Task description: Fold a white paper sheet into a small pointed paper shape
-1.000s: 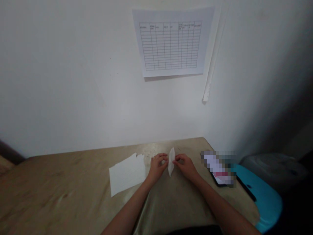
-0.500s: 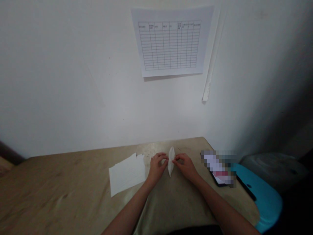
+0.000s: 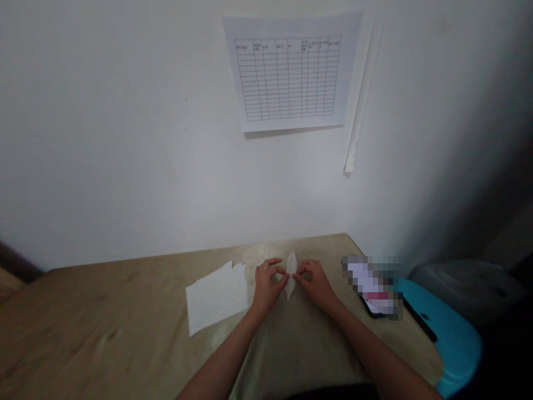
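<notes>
A small folded white paper [image 3: 292,263], narrow and pointed at both ends, stands between my two hands above the brown-covered table [image 3: 137,311]. My left hand [image 3: 268,283] pinches its left side between thumb and index finger, with the other fingers curved above. From the right, my right hand [image 3: 313,280] pinches the opposite side near the middle. To the left of my left hand lies a flat white sheet [image 3: 216,297] with a torn upper edge, close to my left wrist.
A phone [image 3: 375,315] with a blurred-out top lies at the table's right side. Beyond that edge is a turquoise stool [image 3: 453,333] with a dark strip on it. A printed table sheet [image 3: 291,78] hangs on the wall behind.
My left fingers have shifted slightly right along the folded paper, and both hands' fingertips are a little closer together. The torn sheet has not moved.
</notes>
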The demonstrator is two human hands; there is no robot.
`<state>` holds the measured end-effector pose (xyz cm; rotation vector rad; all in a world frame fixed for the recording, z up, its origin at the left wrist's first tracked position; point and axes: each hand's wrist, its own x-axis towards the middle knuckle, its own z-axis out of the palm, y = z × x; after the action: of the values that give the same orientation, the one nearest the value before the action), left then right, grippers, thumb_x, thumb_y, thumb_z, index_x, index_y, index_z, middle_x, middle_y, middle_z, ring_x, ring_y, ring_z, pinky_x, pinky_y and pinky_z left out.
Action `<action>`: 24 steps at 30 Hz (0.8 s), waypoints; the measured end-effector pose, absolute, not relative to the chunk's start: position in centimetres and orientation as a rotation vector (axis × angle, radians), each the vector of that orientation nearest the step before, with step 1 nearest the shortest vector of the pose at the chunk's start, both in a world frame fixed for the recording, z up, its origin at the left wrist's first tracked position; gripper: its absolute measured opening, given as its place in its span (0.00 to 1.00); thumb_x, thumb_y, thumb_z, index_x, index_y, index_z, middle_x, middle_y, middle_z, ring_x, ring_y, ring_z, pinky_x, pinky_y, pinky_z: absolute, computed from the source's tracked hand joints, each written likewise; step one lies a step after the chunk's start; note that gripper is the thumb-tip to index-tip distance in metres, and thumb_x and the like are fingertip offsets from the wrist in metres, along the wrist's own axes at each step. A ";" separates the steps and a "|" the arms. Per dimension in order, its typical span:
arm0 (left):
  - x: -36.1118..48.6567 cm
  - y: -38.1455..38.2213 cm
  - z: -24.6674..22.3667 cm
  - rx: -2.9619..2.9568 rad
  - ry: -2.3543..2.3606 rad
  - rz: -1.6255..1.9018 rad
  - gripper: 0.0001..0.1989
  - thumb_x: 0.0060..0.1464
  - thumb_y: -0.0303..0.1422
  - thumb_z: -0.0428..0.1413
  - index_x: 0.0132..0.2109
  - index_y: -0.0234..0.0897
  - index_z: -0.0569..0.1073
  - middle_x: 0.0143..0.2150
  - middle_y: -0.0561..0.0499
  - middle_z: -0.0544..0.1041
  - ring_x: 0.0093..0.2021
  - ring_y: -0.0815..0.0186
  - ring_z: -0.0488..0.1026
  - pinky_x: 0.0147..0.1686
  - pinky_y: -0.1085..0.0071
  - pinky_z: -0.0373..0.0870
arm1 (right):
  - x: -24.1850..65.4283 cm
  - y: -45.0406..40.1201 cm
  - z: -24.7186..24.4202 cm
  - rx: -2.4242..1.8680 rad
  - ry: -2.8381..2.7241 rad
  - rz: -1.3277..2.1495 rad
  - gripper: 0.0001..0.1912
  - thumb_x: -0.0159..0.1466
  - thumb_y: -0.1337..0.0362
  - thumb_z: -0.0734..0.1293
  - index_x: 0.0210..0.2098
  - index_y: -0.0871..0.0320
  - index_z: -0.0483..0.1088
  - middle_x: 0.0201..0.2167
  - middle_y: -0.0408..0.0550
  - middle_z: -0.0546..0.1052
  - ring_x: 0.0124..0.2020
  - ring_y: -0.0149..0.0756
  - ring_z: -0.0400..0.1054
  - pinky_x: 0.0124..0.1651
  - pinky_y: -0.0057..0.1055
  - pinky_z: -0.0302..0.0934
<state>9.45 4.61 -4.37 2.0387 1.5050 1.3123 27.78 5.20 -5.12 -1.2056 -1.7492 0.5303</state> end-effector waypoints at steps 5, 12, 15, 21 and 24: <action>9.5 4.7 -4.7 2.016 1.440 1.349 0.04 0.49 0.26 0.64 0.31 0.40 0.78 0.52 0.48 0.76 0.55 0.57 0.71 0.58 0.52 0.64 | 27.6 5.0 -5.3 -1.225 -1.711 0.519 0.06 0.59 0.61 0.71 0.27 0.55 0.74 0.38 0.50 0.76 0.51 0.47 0.64 0.56 0.43 0.58; 9.6 4.5 -4.7 1.988 1.445 1.372 0.05 0.49 0.26 0.64 0.29 0.39 0.77 0.52 0.47 0.76 0.55 0.58 0.71 0.58 0.53 0.64 | 27.4 5.0 -5.6 -1.204 -1.718 0.520 0.08 0.60 0.59 0.72 0.27 0.54 0.75 0.37 0.50 0.76 0.51 0.47 0.64 0.56 0.43 0.58; 9.7 4.4 -4.5 1.989 1.435 1.384 0.05 0.49 0.26 0.64 0.29 0.39 0.77 0.51 0.47 0.76 0.54 0.58 0.71 0.58 0.53 0.65 | 27.3 5.0 -5.5 -1.193 -1.708 0.538 0.07 0.60 0.60 0.72 0.27 0.54 0.75 0.37 0.50 0.76 0.51 0.47 0.64 0.56 0.43 0.58; 9.7 4.4 -4.3 1.997 1.368 1.380 0.04 0.50 0.28 0.64 0.29 0.40 0.78 0.52 0.47 0.76 0.55 0.57 0.71 0.58 0.53 0.65 | 27.3 4.8 -5.2 -1.193 -1.693 0.556 0.08 0.61 0.59 0.71 0.27 0.54 0.76 0.36 0.51 0.76 0.51 0.48 0.64 0.57 0.45 0.58; 9.7 4.4 -4.5 2.001 1.340 1.393 0.03 0.51 0.28 0.64 0.30 0.41 0.78 0.53 0.47 0.76 0.56 0.57 0.71 0.58 0.53 0.66 | 27.2 4.8 -5.3 -1.203 -1.672 0.542 0.08 0.60 0.59 0.72 0.27 0.54 0.76 0.38 0.51 0.76 0.51 0.47 0.64 0.56 0.44 0.58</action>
<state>9.73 4.39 -4.53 2.0009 1.3396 1.3930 27.24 4.84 -5.30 -1.2026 -1.6719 0.5418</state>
